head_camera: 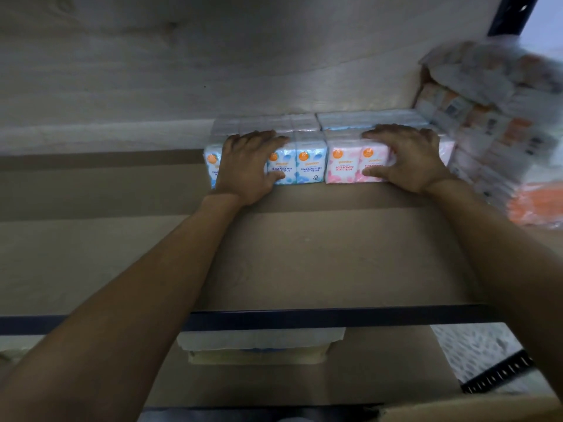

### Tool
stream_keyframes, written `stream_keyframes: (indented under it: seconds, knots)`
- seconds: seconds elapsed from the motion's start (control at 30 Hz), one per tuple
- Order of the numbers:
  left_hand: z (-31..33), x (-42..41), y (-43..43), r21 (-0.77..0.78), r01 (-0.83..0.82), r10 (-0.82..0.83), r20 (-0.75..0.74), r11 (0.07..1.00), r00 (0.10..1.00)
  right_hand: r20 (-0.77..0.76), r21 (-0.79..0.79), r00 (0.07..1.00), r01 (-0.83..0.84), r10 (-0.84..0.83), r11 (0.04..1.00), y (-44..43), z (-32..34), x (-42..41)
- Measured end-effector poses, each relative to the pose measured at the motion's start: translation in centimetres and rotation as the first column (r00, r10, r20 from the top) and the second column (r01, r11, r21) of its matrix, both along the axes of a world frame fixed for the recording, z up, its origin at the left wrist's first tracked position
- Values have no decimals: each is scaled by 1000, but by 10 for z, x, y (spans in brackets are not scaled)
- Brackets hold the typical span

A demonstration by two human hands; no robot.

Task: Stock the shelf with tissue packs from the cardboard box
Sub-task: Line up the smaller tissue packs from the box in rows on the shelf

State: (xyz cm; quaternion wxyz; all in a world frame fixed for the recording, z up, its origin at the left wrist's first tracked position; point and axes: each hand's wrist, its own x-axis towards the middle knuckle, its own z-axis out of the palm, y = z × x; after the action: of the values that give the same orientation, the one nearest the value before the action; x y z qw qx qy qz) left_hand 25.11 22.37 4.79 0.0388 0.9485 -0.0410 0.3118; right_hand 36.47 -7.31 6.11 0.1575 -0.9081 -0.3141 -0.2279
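Blue tissue pack (306,166), marked fragrance free, stands at the back of the shelf board (320,254), front face toward the camera. Pink tissue pack (344,166), marked rose scented, stands just beside it on the right, sides touching. Another row of packs (268,123) sits behind them, against the rear wall.

Left hand (246,169) grips the blue pack: fingers curled over its top edge, thumb pressed on the front face. Right hand (408,159) grips the pink pack the same way, fingers spread over the top, thumb low on the front.

Stack of packs (487,123) rises at the right end of the shelf, blurred, print unreadable. Dark metal rail (335,318) edges the shelf front. White pack (262,341) shows on the level below. Cardboard box (475,409) flap at the bottom right corner, contents hidden.
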Motion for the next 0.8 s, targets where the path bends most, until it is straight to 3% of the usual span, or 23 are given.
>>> stream_keyframes:
  seconds: [0.33,0.8]
  knots:
    - [20,-6,-1,-40,5,-14,-214,999,977,-116,-61,990,77,-84,995,6,16,-20]
    - [19,-79,-45,-234,59,-106,-194,970,975,-232,113,973,10,17,994,11,9,-127]
